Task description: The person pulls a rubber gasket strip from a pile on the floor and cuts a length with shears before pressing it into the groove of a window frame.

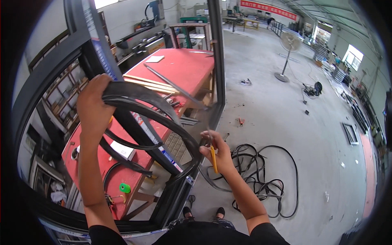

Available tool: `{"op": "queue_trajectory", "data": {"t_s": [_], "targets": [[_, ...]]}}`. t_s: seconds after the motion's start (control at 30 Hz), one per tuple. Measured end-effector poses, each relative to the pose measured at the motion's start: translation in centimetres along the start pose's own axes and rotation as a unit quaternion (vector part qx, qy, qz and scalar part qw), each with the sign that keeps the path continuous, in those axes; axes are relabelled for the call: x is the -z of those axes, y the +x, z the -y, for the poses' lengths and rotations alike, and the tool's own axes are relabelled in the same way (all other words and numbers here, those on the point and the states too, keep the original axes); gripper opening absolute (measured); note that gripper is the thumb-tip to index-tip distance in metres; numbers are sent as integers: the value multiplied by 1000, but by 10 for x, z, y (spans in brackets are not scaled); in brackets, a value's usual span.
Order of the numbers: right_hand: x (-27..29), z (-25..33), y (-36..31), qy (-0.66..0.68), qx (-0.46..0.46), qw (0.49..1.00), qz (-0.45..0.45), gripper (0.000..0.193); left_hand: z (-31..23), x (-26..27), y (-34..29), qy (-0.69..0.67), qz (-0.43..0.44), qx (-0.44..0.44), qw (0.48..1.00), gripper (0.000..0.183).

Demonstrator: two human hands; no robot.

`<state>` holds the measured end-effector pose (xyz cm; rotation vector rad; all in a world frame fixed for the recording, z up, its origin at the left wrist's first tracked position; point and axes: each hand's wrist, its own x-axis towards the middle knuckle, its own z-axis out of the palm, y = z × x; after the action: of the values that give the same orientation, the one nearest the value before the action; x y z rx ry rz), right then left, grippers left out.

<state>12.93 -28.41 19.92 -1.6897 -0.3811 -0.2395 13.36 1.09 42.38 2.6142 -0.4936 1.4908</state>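
Note:
My left hand [94, 98] is raised and closed around loops of black rubber sealing strip [139, 96]. The loops hang down and to the right, in front of a dark metal window frame [220, 61] that stands upright. At the frame's lower right bar, my right hand [219, 152] is closed on a yellow-handled tool [214, 160]; its working end is hidden or blurred. Part of the strip passes by those fingers; whether they also pinch it I cannot tell. More black strip [295, 179] lies tangled on the floor to the right.
Behind the frame stands a red-topped table [185, 65] with wooden strips [153, 85], a white box [122, 150] and a green spool [125, 188]. A pedestal fan [288, 53] stands farther off on the grey floor. Red-handled pliers [241, 121] lie nearer. My feet [220, 212] are below.

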Motion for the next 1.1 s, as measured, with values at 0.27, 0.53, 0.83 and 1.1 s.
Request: {"op": "queue_trajectory", "data": {"t_s": [0.27,0.53,0.83,1.1], "targets": [[-41,-2,-14,113,12,992,46,75,-18,16,0,-40,33,-45,998,35],[-53,-59,-46,204,-82,972,88,50,-2,39,13,-22,11,-52,998,40],[92,-68,-84,-242,-12,970,5,48,39,-17,-86,4,59,35,998,26],[197,24,-78,-423,169,887,-69,65,-13,-103,-219,-195,190,200,941,26]]}}
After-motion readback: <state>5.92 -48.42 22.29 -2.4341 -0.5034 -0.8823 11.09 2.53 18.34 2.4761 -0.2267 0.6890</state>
